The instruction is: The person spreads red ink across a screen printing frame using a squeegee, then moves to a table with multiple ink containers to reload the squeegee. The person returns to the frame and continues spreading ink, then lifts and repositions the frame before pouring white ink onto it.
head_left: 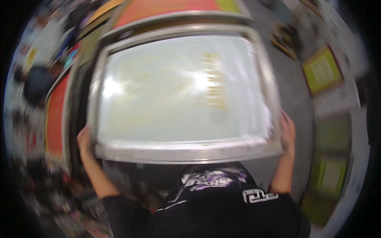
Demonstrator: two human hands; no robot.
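1. One large framed screen (166, 95) is filling the middle of the view, in front of the person's torso; its silver-grey frame is enclosing a pale sheet with yellow-brown marks right of centre. Two bright glares are washing out parts of it.
2. Left hand (83, 139) is gripping the left side near the lower corner; right hand (288, 129) is gripping the right side, slightly higher. Both are holding the screen, fingers partly hiding behind the frame.
3. Black shirt (222, 214) is showing just below the near edge.
4. Beyond the far edge, a red-and-green panel (170, 10) is lying close; cannot tell whether the frames are touching.
5. Leftward, a red-orange panel (56, 119) is standing near the left hand; clutter past it is blurring.
6. Rightward, grey floor (299, 119) is separating the screen from a yellow-green panel (323, 71) and darker green panel (332, 135).
7. Upper right, a yellow-and-black object (285, 41) is sitting on the floor, too blurred to identify.
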